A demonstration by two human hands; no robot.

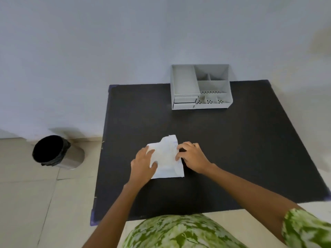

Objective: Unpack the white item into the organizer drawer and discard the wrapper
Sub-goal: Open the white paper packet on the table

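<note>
A white paper wrapper [167,158] lies flat on the black table mat [232,149], near its front middle. My left hand [142,164] rests on the wrapper's left edge, thumb on top of the paper. My right hand [192,156] pinches the wrapper's right edge with curled fingers. What is inside the wrapper is hidden. The grey desk organizer [200,86] stands at the far edge of the mat, with two small shut drawers [184,102] at its front left.
A round metal bin [57,152] with a black liner stands on the tiled floor to the left of the table. A pale wall runs behind the table. My green patterned clothing fills the bottom of the view.
</note>
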